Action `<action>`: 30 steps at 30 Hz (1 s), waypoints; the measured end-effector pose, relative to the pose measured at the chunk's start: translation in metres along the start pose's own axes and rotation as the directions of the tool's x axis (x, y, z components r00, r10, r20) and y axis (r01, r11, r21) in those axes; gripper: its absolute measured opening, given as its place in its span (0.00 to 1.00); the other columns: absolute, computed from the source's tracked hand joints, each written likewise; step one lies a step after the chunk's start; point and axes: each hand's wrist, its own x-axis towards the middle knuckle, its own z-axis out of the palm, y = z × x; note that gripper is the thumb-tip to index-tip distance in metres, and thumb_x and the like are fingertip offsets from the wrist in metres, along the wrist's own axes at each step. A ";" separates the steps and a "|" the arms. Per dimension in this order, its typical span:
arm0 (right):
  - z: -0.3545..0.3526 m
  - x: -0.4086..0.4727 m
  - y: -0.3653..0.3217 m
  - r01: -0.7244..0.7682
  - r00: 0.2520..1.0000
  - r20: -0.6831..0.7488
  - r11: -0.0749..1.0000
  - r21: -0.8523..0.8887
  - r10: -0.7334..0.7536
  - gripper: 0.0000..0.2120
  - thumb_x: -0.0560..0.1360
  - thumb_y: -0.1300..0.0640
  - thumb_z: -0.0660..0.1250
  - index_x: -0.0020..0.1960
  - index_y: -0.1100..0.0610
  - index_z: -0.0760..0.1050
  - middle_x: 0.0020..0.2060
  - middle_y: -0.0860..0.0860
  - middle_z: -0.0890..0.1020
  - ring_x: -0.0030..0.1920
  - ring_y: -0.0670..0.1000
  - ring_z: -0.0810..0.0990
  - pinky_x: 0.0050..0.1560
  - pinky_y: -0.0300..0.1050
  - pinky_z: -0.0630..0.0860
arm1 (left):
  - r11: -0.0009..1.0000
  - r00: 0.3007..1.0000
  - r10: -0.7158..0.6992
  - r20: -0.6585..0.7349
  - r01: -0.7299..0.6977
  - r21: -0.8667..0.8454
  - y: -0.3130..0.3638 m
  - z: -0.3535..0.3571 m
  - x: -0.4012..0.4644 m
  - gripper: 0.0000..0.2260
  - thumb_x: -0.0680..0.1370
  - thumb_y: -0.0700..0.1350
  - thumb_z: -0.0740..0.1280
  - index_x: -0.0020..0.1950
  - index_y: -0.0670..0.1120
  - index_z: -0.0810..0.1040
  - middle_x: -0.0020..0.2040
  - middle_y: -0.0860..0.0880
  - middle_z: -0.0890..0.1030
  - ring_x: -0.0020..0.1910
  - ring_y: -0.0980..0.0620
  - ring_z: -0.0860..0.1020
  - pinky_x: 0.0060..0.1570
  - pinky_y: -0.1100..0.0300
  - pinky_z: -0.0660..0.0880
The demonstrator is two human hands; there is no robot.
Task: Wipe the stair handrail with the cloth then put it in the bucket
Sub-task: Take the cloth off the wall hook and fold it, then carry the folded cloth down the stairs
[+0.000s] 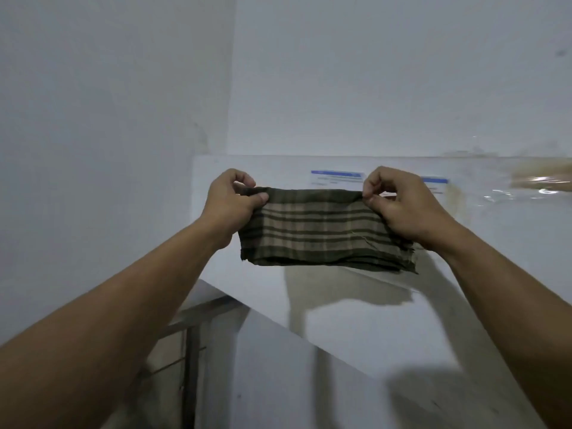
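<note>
Overhead, both hands (230, 201) (399, 205) pinch the cloth's (318, 230) top corners.

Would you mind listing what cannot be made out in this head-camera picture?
- Bucket: nowhere in the head view.
- Handrail: mostly hidden behind the left forearm.
- Blue-headed notices: text too small; one partly hidden by the right hand.
- Brown object at the right edge: blurred, cut off.
- Cloth: corners covered by both hands.

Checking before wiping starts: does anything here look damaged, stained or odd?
The folded green-and-tan plaid cloth, held taut by the left hand and right hand, has a frayed lower right corner. The white wall shows brownish stains at right.
</note>
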 end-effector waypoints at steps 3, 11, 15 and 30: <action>0.077 0.024 -0.034 -0.004 0.989 0.145 0.991 0.131 -0.015 0.13 0.73 0.67 0.63 0.37 0.53 0.80 0.39 0.46 0.83 0.42 0.42 0.80 0.48 0.41 0.74 | 0.997 0.991 -0.032 -0.131 0.041 0.061 -0.013 -0.086 0.002 0.08 0.74 0.34 0.67 0.44 0.46 0.73 0.47 0.44 0.78 0.41 0.48 0.76 0.38 0.58 0.75; 0.281 0.061 -0.173 -0.068 0.906 0.395 0.870 0.488 -0.151 0.14 0.70 0.68 0.64 0.47 0.54 0.85 0.47 0.48 0.84 0.48 0.44 0.81 0.49 0.39 0.76 | 0.973 0.938 -0.139 -0.318 0.190 0.135 -0.015 -0.321 -0.044 0.18 0.77 0.28 0.57 0.55 0.44 0.81 0.50 0.43 0.80 0.46 0.47 0.79 0.45 0.58 0.79; 0.374 0.056 -0.255 -0.028 0.801 0.485 0.787 0.616 -0.351 0.15 0.68 0.64 0.72 0.54 0.54 0.83 0.49 0.48 0.84 0.49 0.45 0.82 0.48 0.39 0.79 | 0.891 0.881 -0.158 -0.445 0.322 0.320 -0.012 -0.423 -0.093 0.18 0.77 0.28 0.56 0.50 0.41 0.83 0.47 0.48 0.83 0.46 0.54 0.80 0.41 0.66 0.78; 0.620 -0.025 -0.549 0.035 0.265 0.321 0.342 0.939 -0.909 0.16 0.70 0.65 0.71 0.57 0.54 0.81 0.54 0.50 0.82 0.57 0.48 0.79 0.62 0.47 0.74 | 0.552 0.262 0.084 -0.961 0.791 0.264 0.033 -0.613 -0.296 0.15 0.81 0.35 0.57 0.49 0.44 0.83 0.48 0.45 0.82 0.44 0.50 0.81 0.39 0.60 0.82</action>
